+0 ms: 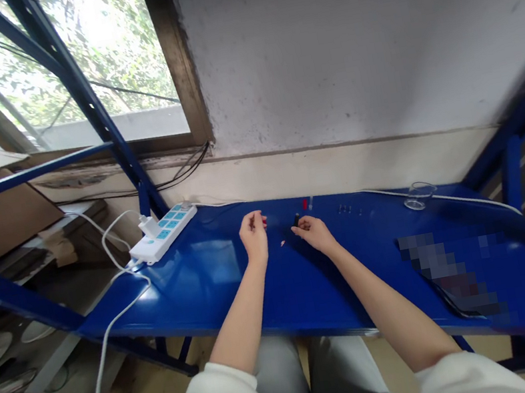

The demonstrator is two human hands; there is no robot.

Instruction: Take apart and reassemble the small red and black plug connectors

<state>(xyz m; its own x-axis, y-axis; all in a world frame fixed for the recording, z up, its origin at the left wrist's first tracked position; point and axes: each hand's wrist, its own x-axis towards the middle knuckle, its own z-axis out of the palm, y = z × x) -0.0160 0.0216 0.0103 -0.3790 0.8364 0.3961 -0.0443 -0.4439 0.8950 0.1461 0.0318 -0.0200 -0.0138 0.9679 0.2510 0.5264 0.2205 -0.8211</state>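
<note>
Right, two bare hands at work over one blue table (193,266), its smooth, glossy top throwing back the window light. Count them off: one short black cylinder (296,219), held upright just above the tabletop at the right hand (314,233); one small red bit (264,221) at the left hand (252,229); one red piece (304,204) lying farther back, with one slim clear piece (311,202) right beside it. Over to the right, a loose row of tiny pieces (345,209), about four, too small to make out. One pale scrap (282,243) sits between the hands, nearer the person. Then a single clear round vessel (414,202), see-through with a curved rim, close to a thin white cable (477,202). Left end of the table: one long white plastic power strip (165,234), blue socket faces, one chunky white plug (148,226) standing up from it. One flat dark item (455,291) at the near right, its surface blurred out.

And the fingers! Right thumb and fingertips pinch the black cylinder, barely apart. Left fingers curl in, tips close together on the red bit, mostly hidden. Both hands well apart.
</note>
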